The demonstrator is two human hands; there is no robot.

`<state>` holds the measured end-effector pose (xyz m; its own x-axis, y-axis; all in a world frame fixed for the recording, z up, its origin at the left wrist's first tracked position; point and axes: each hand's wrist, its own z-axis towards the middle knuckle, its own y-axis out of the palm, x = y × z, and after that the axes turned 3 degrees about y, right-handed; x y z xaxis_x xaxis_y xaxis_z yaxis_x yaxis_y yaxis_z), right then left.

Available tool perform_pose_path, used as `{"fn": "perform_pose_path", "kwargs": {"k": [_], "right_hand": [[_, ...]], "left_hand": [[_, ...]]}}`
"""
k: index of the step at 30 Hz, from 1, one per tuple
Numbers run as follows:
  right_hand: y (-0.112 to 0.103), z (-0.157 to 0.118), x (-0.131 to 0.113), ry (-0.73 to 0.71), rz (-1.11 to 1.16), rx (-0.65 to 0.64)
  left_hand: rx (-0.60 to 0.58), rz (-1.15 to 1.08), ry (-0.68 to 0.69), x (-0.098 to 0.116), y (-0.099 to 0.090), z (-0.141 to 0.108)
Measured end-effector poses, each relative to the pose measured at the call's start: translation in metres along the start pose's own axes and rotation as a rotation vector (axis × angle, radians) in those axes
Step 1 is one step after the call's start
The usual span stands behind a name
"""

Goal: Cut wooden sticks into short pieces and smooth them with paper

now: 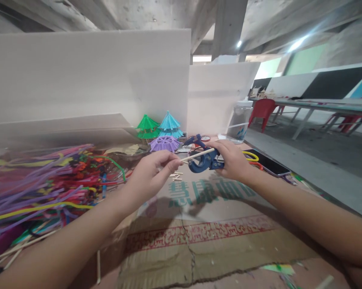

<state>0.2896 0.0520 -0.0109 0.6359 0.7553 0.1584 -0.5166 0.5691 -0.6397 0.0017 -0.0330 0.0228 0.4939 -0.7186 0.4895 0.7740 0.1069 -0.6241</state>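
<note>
My left hand [156, 170] pinches a thin pale wooden stick [199, 154] between thumb and fingers. The stick slants up to the right, passing at the jaws of a blue pipe cutter [212, 161]. My right hand [232, 159] is wrapped round the cutter's handles, its hooked jaw pointing left; whether the blade touches the stick I cannot tell. Below the stick, several short cut stick pieces [177, 176] lie on a printed cardboard sheet [162, 261]. Behind my hands stand small pointed paper-like roofs, one green [147, 127] and one light blue [170, 125], with a purple slatted piece [164, 143] in front.
Colourful pipe cleaners [48, 176] are heaped at the left, with loose sticks [24, 245] nearer me. A clear bottle [239, 122] stands at the back right, and a dark phone [269, 163] lies right of my right hand. White panels [87, 76] border the table behind.
</note>
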Motion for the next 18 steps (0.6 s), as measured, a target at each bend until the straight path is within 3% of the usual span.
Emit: {"fn": "perform_pose_path", "kwargs": {"k": [8,13,18], "right_hand": [[-0.015,0.008,-0.010,0.012,0.036,0.031],[-0.016,0.011,-0.024,0.005,0.085,-0.027],[-0.012,0.012,-0.036,0.080,0.190,-0.120]], "left_hand": [[-0.104,0.093,0.010,0.001,0.002,0.002],[-0.193,0.065,0.072,-0.004,0.007,-0.001],[-0.151,0.000,0.056,-0.011,0.010,-0.003]]}}
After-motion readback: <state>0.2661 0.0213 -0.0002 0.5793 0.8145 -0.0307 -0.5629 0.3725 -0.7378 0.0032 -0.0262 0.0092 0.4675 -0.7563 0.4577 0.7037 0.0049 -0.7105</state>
